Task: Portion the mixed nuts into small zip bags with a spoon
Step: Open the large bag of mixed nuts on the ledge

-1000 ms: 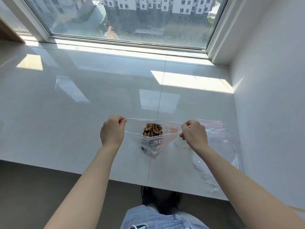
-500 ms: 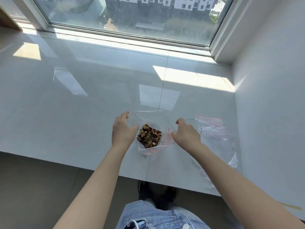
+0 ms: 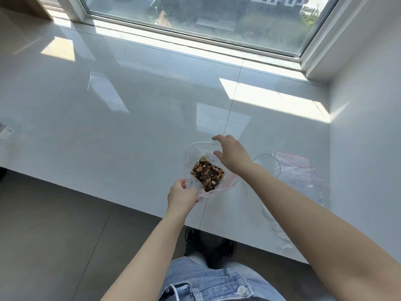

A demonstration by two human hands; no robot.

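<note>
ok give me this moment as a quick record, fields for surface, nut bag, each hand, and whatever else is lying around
surface: glossy white ledge below a window
nut bag: clear zip bag holding mixed nuts, lying on the ledge
left hand: left hand pinches the bag's near corner
right hand: right hand over the bag's far side, fingers spread, gripping nothing
other items: clear glass bowl and empty zip bags to the right
spoon: not visible

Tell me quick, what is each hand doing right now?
Left hand: gripping the near corner of the bag of mixed nuts.
Right hand: open, fingers spread above the bag's far edge, holding nothing.
</note>
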